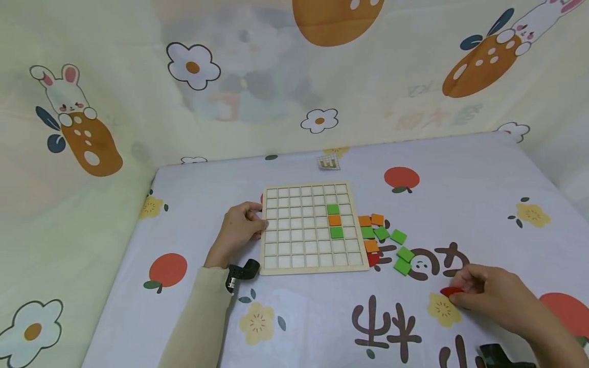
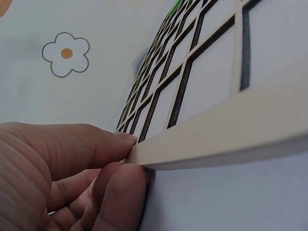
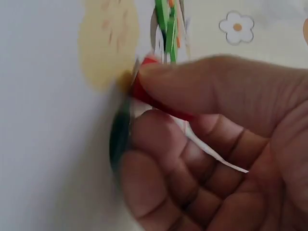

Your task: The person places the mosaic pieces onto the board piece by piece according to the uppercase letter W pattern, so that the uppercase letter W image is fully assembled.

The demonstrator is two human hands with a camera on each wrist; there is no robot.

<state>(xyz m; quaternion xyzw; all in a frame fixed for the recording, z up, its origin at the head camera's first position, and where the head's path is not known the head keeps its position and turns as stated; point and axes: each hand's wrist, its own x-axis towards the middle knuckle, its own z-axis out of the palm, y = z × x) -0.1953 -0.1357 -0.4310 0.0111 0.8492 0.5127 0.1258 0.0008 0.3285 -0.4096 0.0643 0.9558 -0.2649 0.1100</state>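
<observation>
A wooden grid board (image 1: 315, 270) lies on the cloth, with two green tiles (image 1: 337, 232) and an orange tile (image 1: 334, 220) between them in one column. At its left edge, my left hand (image 1: 238, 225) pinches the frame between thumb and fingers; the left wrist view shows the thumb (image 2: 91, 147) on top of the rim. Off to the lower right of the board, my right hand (image 1: 497, 296) pinches a flat red tile (image 1: 451, 291) close over a printed yellow flower. Much of the red tile (image 3: 146, 91) is hidden behind the thumb in the right wrist view.
Several loose green tiles (image 1: 399, 236) and orange tiles (image 1: 377, 219) lie along the board's right side. A small clear packet (image 1: 329, 162) sits behind the board. The patterned cloth (image 1: 207, 189) covers the table, and a printed curtain (image 1: 257, 76) hangs at the back.
</observation>
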